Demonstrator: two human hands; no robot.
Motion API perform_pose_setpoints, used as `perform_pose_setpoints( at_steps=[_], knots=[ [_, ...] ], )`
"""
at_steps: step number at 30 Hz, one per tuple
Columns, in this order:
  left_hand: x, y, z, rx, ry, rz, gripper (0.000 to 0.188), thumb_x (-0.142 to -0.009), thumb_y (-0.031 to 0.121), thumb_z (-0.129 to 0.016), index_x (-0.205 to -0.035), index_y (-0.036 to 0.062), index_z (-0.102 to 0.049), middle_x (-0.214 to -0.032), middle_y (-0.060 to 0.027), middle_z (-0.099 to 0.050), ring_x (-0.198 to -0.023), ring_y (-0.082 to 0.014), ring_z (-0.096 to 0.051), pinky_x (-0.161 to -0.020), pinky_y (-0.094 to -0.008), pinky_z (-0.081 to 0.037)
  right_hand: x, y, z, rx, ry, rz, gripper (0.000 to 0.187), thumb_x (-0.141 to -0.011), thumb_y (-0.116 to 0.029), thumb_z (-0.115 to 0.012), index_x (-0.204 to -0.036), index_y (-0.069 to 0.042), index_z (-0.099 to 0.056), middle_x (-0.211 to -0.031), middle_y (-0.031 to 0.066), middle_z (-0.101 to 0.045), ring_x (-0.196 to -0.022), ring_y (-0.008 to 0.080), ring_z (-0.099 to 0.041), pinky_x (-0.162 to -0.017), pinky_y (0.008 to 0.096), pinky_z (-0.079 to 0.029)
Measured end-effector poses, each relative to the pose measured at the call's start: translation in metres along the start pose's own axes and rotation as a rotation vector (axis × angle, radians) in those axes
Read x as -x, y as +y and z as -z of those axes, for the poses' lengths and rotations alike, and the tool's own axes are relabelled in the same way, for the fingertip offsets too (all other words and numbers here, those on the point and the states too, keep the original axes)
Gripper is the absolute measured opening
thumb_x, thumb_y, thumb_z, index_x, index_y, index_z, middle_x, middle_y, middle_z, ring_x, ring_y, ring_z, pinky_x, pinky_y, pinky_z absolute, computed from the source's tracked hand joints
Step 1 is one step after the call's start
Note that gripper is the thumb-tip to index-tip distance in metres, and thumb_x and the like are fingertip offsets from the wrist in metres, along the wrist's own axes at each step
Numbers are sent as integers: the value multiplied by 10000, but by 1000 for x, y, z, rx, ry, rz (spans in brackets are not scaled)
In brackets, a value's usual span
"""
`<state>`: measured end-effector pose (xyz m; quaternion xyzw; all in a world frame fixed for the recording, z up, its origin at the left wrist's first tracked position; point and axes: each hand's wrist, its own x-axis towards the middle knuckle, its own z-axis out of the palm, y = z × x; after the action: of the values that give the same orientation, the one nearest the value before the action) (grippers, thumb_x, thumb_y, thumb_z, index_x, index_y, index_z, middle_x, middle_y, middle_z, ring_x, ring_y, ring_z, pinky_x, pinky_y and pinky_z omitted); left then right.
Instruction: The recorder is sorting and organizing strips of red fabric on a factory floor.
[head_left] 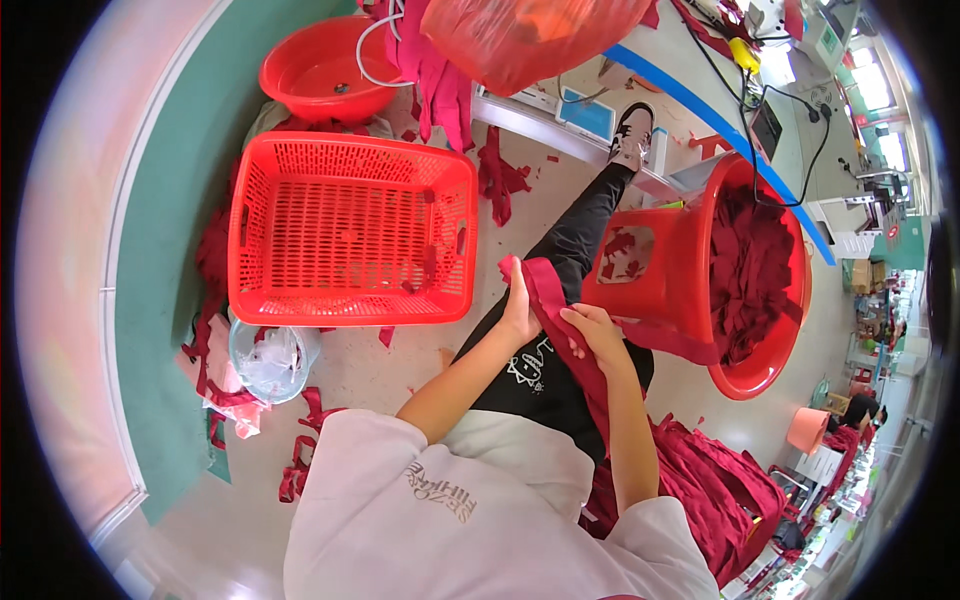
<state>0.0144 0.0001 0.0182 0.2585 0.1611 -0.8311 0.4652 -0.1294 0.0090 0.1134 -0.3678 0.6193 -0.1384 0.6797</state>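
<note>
A long dark red fabric strip [546, 287] runs over my lap, its upper end folded over. My left hand [519, 308] grips it near that end, fingers partly hidden behind the cloth. Lower down, my right hand [597, 334] is closed on the strip's edge. From there the cloth hangs along my right forearm toward a heap of red strips [705, 480] at my right side. To the right of my leg, a red tub [755, 385] on a red stand holds many dark red fabric pieces [750, 275]. Another red strip reaches from near my right hand to the tub.
At left is a red slatted basket [350, 312] with a few scraps inside. Beyond it sits a red basin [320, 75]. A clear bin [255, 365] with plastic bags stands near the green wall. A blue-edged table [700, 115] bears cables. Scraps litter the floor.
</note>
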Motion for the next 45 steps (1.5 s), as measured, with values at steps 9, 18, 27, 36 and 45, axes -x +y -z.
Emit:
perform_pose_setpoints(
  at_steps=[9,18,27,36,45],
  knots=[
    [-3,0,-19,19,140,31,354,-915,492,-576,-758,175,-563,-653,27,-586,-600,-140,-562,-626,-291,-474,0,2,26,22,-34,-81,170,-926,-242,-613,-873,-82,-631,-576,-39,-530,-424,39,-448,-388,207,-321],
    [-14,-4,8,-11,-209,82,577,-969,657,-221,-849,152,-473,-553,34,-329,-508,-112,-359,-550,-271,-339,-2,-44,3,-374,58,287,243,-874,-124,-579,-1076,4,-624,-749,25,-641,-575,110,-597,-544,261,-508],
    [-16,-9,14,50,-207,39,719,-928,722,-222,-921,88,-563,-567,2,-364,-518,-137,-384,-564,-308,-379,-13,-35,4,-413,-14,147,159,-910,-211,-569,-839,-76,-613,-605,11,-587,-395,98,-481,-372,228,-386],
    [0,-4,-11,37,80,24,817,-842,825,-236,-1009,103,-580,-711,-48,-577,-651,-189,-535,-625,-348,-463,-13,27,8,-58,93,48,209,-951,-231,-531,-820,-82,-598,-728,62,-702,-418,55,-430,-385,205,-311],
    [-7,-1,10,30,-167,52,505,-878,637,-542,-894,140,-623,-696,-25,-618,-657,-161,-590,-629,-334,-476,-9,26,21,-25,42,33,208,-936,-229,-554,-786,-88,-587,-712,80,-697,-407,46,-387,-377,204,-263]
  ],
)
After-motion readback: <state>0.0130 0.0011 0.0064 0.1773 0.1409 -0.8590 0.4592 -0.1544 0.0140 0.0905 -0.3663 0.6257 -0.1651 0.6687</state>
